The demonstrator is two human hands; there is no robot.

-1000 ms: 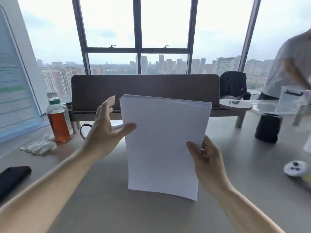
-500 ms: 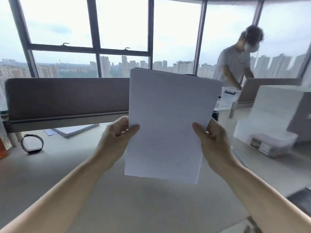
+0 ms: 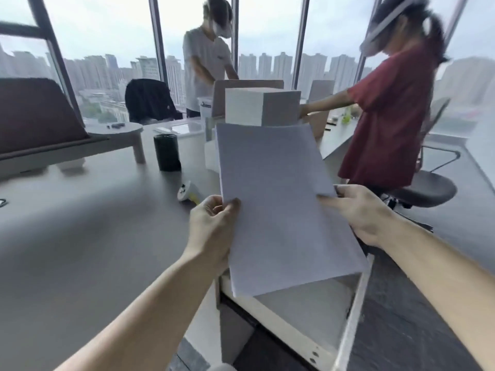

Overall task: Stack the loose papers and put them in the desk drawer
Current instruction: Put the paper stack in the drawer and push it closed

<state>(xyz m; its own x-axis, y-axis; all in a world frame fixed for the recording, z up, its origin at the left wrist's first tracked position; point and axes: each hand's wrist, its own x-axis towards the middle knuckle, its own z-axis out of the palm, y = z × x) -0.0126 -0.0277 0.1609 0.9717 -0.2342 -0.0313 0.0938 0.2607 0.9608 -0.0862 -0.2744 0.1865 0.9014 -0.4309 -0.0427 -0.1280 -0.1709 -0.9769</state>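
A squared stack of white papers (image 3: 281, 204) is held tilted in the air, its lower edge over the pulled-out desk drawer (image 3: 308, 311). My left hand (image 3: 214, 226) grips the stack's left edge, thumb on top. My right hand (image 3: 359, 210) grips the right edge. The drawer is white, stands open at the desk's right end, and its visible inside looks bare. The stack hides the drawer's far part.
The grey desk (image 3: 80, 236) stretches left, bearing a black cylinder (image 3: 166, 152) and a small white controller (image 3: 187, 192). A white box (image 3: 262, 107) stands behind the papers. A person in a red shirt (image 3: 385, 116) and a person in white (image 3: 206, 57) stand beyond; an office chair (image 3: 426, 186) at right.
My view has swung right and down. Both hands carried the paper stack from over the desk to above the open drawer, and the stack has tilted flatter.
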